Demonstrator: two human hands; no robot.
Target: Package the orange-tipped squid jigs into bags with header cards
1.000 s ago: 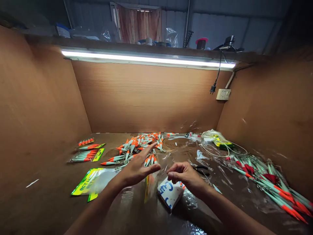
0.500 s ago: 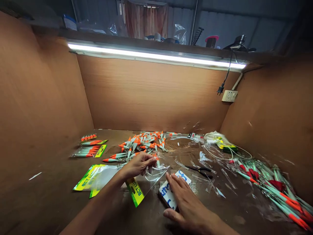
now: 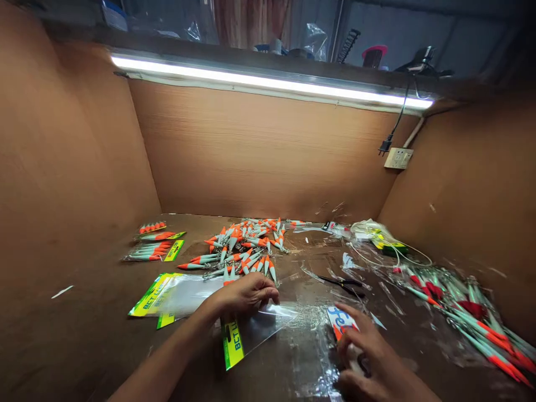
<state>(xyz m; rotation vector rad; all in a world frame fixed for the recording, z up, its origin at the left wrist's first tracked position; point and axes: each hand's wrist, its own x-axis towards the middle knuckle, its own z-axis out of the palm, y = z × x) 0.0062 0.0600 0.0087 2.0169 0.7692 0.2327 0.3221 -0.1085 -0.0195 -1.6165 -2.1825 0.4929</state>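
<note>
Tube light (image 3: 272,84) is glowing under the shelf (image 3: 180,50); plug (image 3: 386,144) is kinda dangling near the socket (image 3: 399,158); cup (image 3: 373,57) is sitting up top; curtain (image 3: 253,22) is hanging further back; pliers (image 3: 341,282) are just lying on the table (image 3: 100,346).

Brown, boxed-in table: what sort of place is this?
Probably a fishing-lure workshop bench: heaped orange-and-pale-green spindle-shaped lures, clear plastic bags with yellow-green headers, and black-handled pliers.

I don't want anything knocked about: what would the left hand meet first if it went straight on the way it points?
Beyond the clear bag under it, the left hand would probably meet the pliers, or loose film scraps just before them; its curled fingers leave the exact line unclear.
</note>
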